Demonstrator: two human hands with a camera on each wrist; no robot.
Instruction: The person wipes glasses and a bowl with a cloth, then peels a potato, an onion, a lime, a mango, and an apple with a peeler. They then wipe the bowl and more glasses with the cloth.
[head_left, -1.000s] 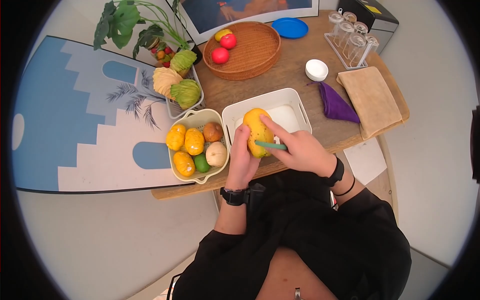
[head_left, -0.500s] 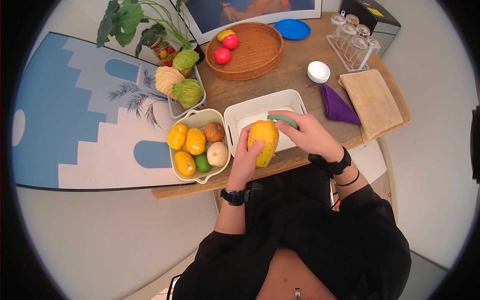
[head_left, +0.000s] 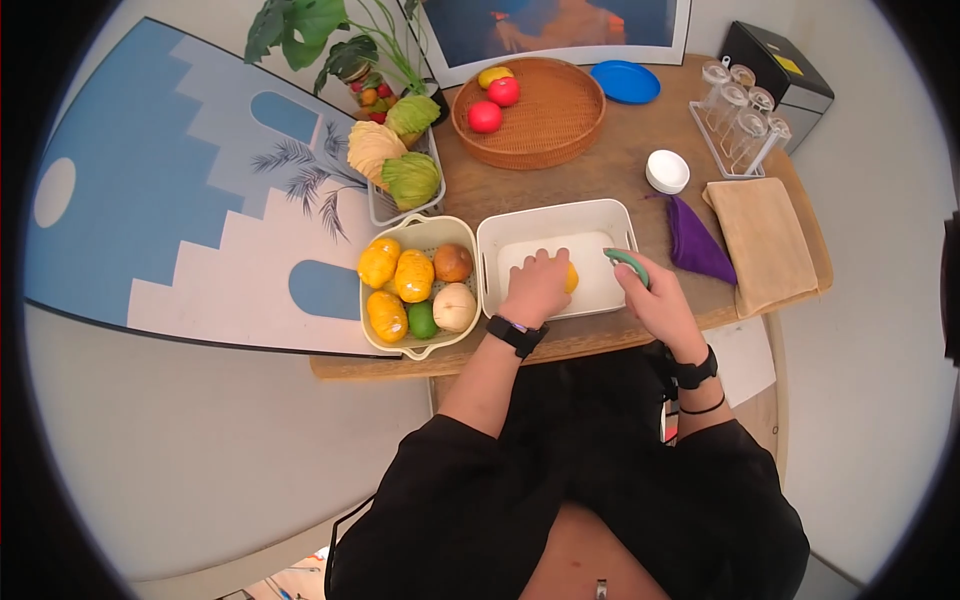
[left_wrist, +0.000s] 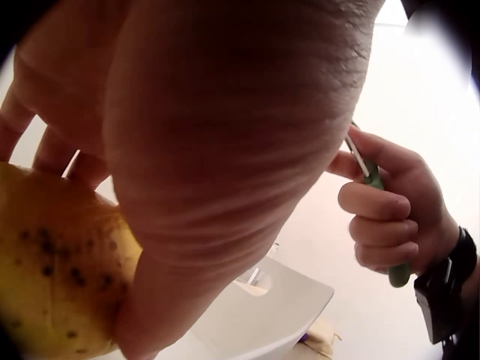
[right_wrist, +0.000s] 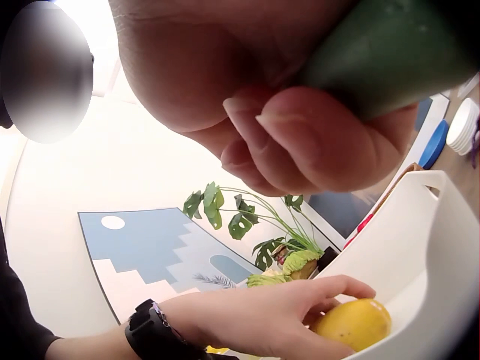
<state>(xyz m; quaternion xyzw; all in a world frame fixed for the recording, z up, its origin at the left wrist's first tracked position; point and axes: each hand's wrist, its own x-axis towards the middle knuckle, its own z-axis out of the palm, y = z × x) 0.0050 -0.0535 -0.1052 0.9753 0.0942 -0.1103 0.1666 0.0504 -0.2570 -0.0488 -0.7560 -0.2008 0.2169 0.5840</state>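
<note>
My left hand (head_left: 538,285) grips a spotted yellow papaya (left_wrist: 56,262) from above, inside the white rectangular tray (head_left: 590,240). From the head view most of the papaya hides under the hand; the right wrist view shows its rounded end beside the tray wall. My right hand (head_left: 660,305) holds a green-handled peeler (head_left: 630,264) over the tray's right end, apart from the fruit. In the left wrist view its fingers wrap the handle and the metal end points up.
Left of the tray stands a cream basket (head_left: 470,228) of several fruits. Behind are a grey basket (head_left: 432,200) of cabbages and a wicker tray (head_left: 560,110). To the right lie white bowls (head_left: 667,172), a purple cloth (head_left: 697,240), a tan cloth (head_left: 765,240) and a glass rack (head_left: 735,172).
My left hand has turned palm-down and brought the papaya from above the tray's front edge down into the tray. My right hand has drawn away rightward with the peeler.
</note>
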